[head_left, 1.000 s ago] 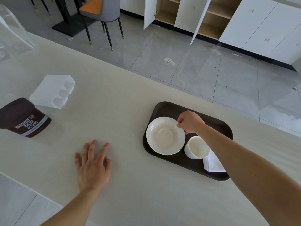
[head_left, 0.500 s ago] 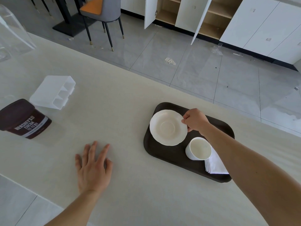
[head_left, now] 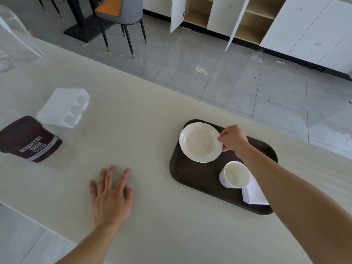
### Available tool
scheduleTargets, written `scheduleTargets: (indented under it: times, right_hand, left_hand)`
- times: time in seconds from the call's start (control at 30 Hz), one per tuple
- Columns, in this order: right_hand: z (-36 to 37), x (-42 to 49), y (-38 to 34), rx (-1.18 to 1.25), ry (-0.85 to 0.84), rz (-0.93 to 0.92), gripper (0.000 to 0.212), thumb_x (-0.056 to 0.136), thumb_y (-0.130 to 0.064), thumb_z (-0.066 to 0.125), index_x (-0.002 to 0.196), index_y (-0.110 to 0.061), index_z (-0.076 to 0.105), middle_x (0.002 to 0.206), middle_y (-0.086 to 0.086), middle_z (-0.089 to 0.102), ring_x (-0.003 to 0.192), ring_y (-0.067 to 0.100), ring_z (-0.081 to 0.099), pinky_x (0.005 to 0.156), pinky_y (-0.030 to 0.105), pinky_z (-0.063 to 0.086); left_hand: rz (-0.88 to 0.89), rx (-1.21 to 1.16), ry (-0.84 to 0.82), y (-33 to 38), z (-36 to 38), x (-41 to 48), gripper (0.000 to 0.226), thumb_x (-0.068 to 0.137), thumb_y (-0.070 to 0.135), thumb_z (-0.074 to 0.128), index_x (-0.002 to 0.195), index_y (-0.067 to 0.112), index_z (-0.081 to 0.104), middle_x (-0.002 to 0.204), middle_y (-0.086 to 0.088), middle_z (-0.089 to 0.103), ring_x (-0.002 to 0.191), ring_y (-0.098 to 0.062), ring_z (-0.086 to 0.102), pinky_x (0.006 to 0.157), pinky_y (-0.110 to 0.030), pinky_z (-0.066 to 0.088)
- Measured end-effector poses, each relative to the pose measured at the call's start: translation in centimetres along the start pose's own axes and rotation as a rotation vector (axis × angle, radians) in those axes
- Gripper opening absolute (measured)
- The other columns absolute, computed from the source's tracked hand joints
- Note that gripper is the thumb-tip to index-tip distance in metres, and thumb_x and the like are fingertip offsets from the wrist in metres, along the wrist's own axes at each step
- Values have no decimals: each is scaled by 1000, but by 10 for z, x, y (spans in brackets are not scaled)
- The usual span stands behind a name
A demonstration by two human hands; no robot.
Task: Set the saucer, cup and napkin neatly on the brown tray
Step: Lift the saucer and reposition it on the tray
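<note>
A brown tray (head_left: 198, 180) lies on the cream counter at the right. My right hand (head_left: 232, 139) pinches the right rim of a white saucer (head_left: 200, 142) and holds it tilted over the tray's far left corner. A white cup (head_left: 235, 174) stands upright on the tray nearer to me, touching a folded white napkin (head_left: 254, 193) at the tray's near right corner, partly hidden under my forearm. My left hand (head_left: 110, 195) rests flat on the counter left of the tray, fingers spread, holding nothing.
A brown cocoa tub (head_left: 30, 139) lies on its side at the far left, beside a clear plastic organiser (head_left: 64, 107). A clear plastic piece (head_left: 15, 35) sits at the top left. The counter's far edge runs just behind the tray; beyond it are floor, a chair (head_left: 122, 14) and open cabinets.
My right hand lifted the saucer off the tray's left part and carried it toward the far left corner, tilting it. The cup, napkin and left hand stayed put.
</note>
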State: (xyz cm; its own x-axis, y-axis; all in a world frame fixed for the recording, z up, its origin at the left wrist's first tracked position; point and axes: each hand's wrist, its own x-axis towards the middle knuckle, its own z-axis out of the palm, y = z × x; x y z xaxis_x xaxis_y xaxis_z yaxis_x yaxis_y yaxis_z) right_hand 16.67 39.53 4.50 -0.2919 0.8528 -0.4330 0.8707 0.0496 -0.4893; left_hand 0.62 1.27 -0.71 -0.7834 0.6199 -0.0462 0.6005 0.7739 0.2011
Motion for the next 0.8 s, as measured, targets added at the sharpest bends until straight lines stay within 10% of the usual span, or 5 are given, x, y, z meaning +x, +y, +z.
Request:
scheduleTargets:
  times: [0.8]
  right_hand:
    - [3,1,0,134,46,90,13,88,-4,67,79,-13,68,72,5,73,51,20,74,68,42,65]
  left_hand:
    - [-1,-1,1,1,-1,-1,57,85,37,36,140,33,51,155,-12,39,147,-33,26,120,-57,11]
